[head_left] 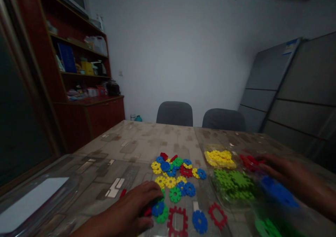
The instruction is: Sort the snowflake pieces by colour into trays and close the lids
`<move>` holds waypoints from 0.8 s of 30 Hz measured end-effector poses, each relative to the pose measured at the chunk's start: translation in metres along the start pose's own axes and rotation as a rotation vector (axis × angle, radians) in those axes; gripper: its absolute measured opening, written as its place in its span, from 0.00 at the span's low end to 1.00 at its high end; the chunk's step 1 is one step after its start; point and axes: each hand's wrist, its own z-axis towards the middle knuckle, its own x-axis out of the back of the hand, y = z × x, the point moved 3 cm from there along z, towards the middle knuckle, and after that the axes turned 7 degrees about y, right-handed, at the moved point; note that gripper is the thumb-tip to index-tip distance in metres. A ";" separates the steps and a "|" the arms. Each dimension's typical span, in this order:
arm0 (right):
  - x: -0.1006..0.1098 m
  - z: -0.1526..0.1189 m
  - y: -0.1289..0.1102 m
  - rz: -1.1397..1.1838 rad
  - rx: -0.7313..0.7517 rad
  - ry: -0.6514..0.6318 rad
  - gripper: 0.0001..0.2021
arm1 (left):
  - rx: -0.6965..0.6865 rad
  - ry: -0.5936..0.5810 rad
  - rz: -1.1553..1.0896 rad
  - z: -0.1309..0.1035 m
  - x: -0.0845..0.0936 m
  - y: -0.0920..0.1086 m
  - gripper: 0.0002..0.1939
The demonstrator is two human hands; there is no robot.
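Plain pale wall (168,55), two grey chairs (174,114), stone-patterned table (149,135). Looks like mid-step colour sorting: right hand (275,167) is over the red pieces (248,162) toward the table's right edge, too blurry to tell if its fingers grip or let go. Left hand (140,202) curls at the mixed pile (170,182) by the near edge; can't tell if it's pinching anything. Next probably calls for freeing one flat piece. Notched, plasticky flower discs (172,196), hollow red squares (170,223).
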 end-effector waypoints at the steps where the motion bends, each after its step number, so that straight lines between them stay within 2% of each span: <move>1: -0.008 0.000 -0.021 0.055 0.039 -0.061 0.17 | 0.014 -0.020 0.008 0.000 0.001 0.002 0.31; 4: -0.039 -0.012 -0.085 0.177 0.136 -0.258 0.16 | 0.067 -0.077 0.038 0.002 0.003 0.010 0.30; 6: -0.061 -0.025 -0.123 0.197 0.205 -0.323 0.17 | 0.083 -0.081 0.060 0.003 0.003 0.012 0.32; 8: -0.082 -0.038 -0.153 0.171 0.263 -0.390 0.19 | 0.083 -0.068 0.083 0.003 0.002 0.011 0.35; 10: -0.101 -0.049 -0.173 0.083 0.285 -0.478 0.23 | 0.069 -0.054 0.101 0.003 0.000 0.009 0.35; 13: -0.125 -0.054 -0.183 -0.065 0.218 -0.499 0.29 | 0.016 -0.046 0.109 0.003 -0.001 0.008 0.31; 18: -0.153 -0.049 -0.171 -0.207 0.030 -0.376 0.28 | -0.077 -0.019 0.139 0.006 0.001 0.013 0.23; 21: -0.163 -0.047 -0.168 -0.220 -0.016 -0.363 0.28 | -0.105 -0.013 0.152 0.007 0.001 0.016 0.16; 24: -0.163 -0.050 -0.175 -0.192 -0.003 -0.376 0.28 | -0.151 -0.033 0.129 0.007 0.001 0.018 0.10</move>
